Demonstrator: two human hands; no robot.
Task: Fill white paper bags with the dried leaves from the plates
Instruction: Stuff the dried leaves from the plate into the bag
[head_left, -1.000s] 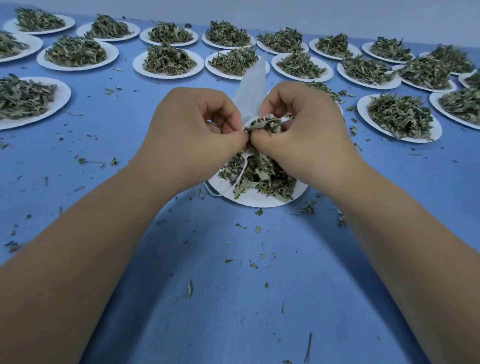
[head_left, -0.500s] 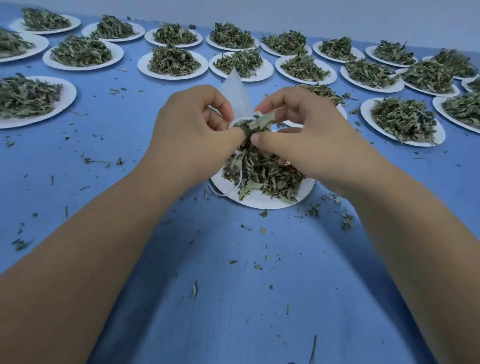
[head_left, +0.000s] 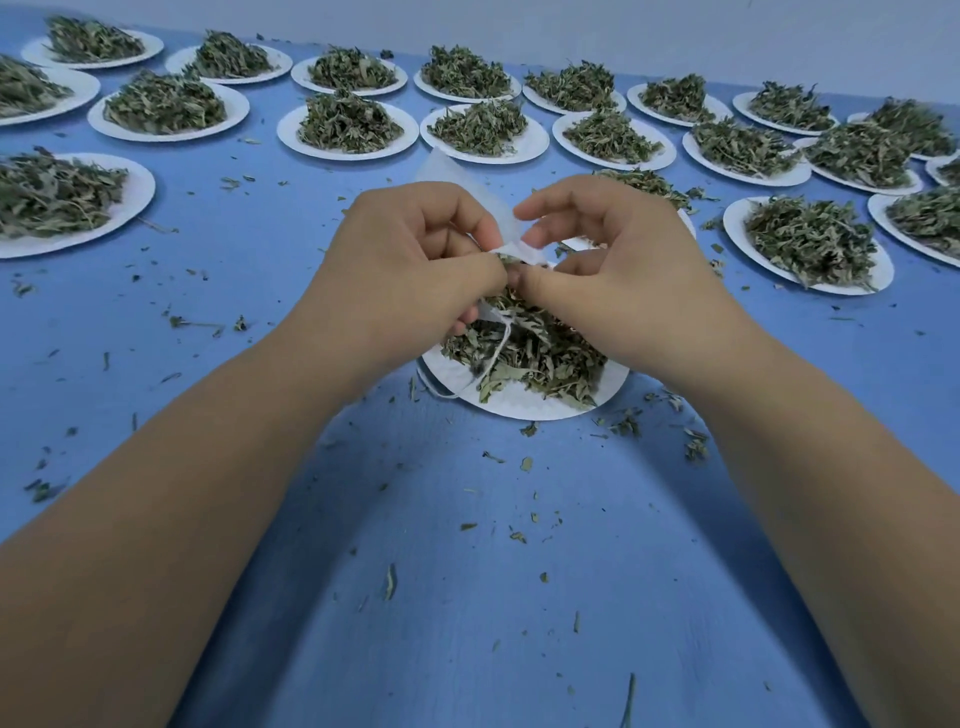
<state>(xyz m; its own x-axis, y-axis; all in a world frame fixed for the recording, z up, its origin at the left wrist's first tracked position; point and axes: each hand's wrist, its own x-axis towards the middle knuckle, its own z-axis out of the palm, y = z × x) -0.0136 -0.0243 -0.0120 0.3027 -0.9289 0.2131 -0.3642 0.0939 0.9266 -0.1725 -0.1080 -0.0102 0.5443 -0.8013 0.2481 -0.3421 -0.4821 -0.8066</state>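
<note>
Where the hands (head_left: 410, 270) (head_left: 623, 270) pinch the bag (head_left: 465, 179), its mouth is hidden.

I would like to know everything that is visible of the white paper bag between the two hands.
The white paper bag is thin and half see-through, like tea-bag paper. One pointed corner stands up free; most of the rest is hidden. The left hand and the right hand pinch its rim between them, above the near plate of dried leaves. A white string hangs from its lower part across those leaves to the plate's edge.
</note>
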